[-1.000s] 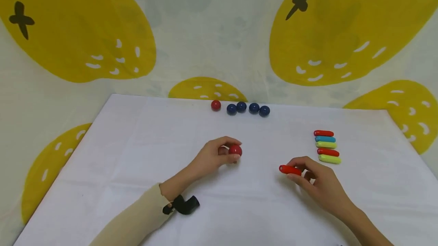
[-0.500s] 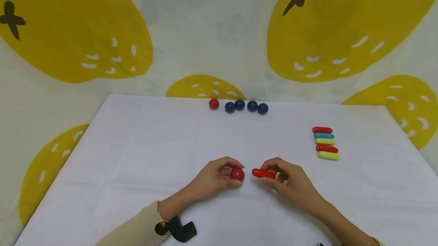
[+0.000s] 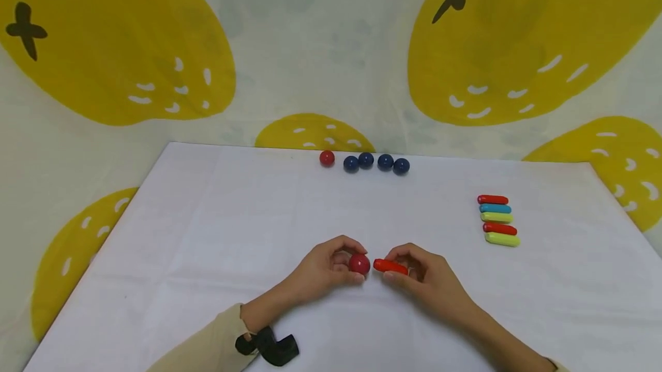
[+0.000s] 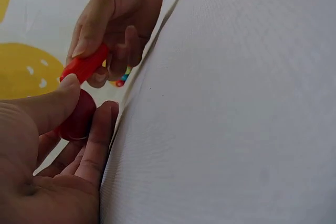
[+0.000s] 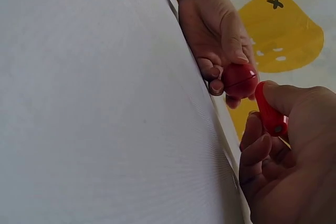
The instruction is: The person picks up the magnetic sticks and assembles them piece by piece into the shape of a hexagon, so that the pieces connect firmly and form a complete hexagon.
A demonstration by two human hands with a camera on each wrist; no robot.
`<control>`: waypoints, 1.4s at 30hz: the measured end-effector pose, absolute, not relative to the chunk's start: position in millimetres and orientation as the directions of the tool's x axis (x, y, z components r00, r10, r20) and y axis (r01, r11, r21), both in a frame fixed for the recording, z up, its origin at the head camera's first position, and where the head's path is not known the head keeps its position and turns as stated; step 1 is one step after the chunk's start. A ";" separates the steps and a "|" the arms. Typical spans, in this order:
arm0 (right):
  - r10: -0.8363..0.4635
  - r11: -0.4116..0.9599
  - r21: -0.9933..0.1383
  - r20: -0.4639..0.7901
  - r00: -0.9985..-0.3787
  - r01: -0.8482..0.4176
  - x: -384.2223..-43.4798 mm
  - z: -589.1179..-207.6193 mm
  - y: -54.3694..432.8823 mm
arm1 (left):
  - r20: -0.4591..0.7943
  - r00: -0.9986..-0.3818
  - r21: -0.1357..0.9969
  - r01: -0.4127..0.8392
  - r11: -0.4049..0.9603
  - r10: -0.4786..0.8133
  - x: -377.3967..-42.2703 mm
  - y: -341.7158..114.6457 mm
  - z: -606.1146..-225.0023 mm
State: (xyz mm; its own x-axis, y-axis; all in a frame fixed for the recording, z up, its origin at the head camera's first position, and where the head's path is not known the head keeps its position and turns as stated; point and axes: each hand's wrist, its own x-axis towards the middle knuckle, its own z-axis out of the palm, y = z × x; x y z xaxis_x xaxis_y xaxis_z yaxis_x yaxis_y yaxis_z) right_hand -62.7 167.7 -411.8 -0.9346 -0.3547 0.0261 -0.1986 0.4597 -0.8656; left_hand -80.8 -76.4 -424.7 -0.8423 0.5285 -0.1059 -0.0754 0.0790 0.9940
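Observation:
In the head view my left hand (image 3: 326, 265) holds a red ball (image 3: 359, 264) between thumb and fingers. A dark seam line runs round the ball (image 5: 240, 81) in the right wrist view. Facing it, my right hand (image 3: 431, 280) pinches a short red rod (image 3: 390, 267) with rounded ends. The rod's left end points at the ball, with a narrow gap between them in the head view. A small grey spot shows on the end of the rod (image 5: 273, 116) nearest my right palm. Both hands are close over the white table.
Several dark blue balls (image 3: 385, 162) and one red ball (image 3: 327, 158) lie along the back edge of the white table (image 3: 248, 205). To the right, several red, blue and yellow rods (image 3: 499, 228) lie stacked in a column. A black strap (image 3: 276, 349) hangs from my left wrist.
My left hand has come nearer with the red ball. My right hand has moved left with the red rod, bringing its end close to the ball.

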 end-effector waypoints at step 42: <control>-0.318 0.445 -0.871 0.063 -0.946 -0.207 -59.4 -412.0 164.2 | 0.032 -0.820 0.999 0.022 -0.025 0.572 -80.3 -79.3 -424.8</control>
State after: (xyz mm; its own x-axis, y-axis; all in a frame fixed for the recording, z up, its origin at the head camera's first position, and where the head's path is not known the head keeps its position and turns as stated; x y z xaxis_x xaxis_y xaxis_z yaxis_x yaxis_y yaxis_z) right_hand -59.4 164.2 -412.0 -0.9460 -0.3181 0.0628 -0.2074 0.4449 -0.8712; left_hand -80.3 -79.3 -424.8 -0.8198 0.5717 0.0324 0.0218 -0.0255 0.9994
